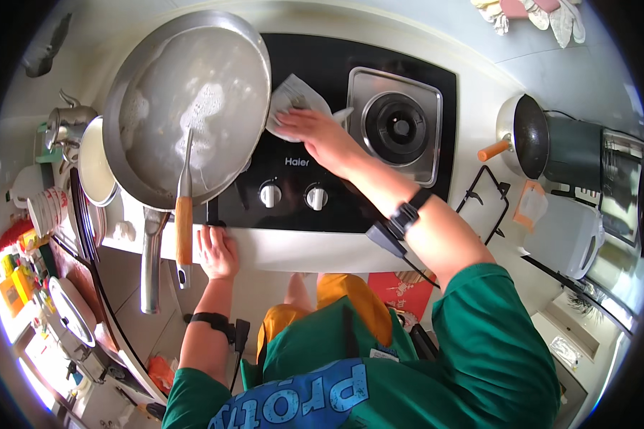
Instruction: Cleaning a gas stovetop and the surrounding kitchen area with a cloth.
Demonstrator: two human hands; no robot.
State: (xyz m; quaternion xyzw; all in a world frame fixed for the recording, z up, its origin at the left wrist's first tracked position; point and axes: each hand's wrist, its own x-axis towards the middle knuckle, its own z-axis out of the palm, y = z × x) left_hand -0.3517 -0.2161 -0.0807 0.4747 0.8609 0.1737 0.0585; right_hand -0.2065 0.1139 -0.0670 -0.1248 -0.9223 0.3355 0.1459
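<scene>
My right hand (306, 128) presses a pale, damp-looking cloth (295, 91) flat against the black glass top of a Haier gas cooktop (306, 59). It is between a large wok and the right burner (401, 126), whose square steel drip tray has no pan support on it. My left hand (216, 253) holds nothing; its fingers rest on the counter's front edge below the cooktop. Cloudy, foamy water fills the wok (119, 107), which covers the cooktop's left side. A turner with a wooden handle (183, 230) leans in the wok, its blade hidden under the water.
The wok's steel handle (151, 268) juts past the counter edge. Two control knobs (271, 195) face me. To the right are a black pan support (483, 204) and a pan with an orange handle (523, 137). Stacked bowls (48, 212) and a kettle (70, 126) stand left.
</scene>
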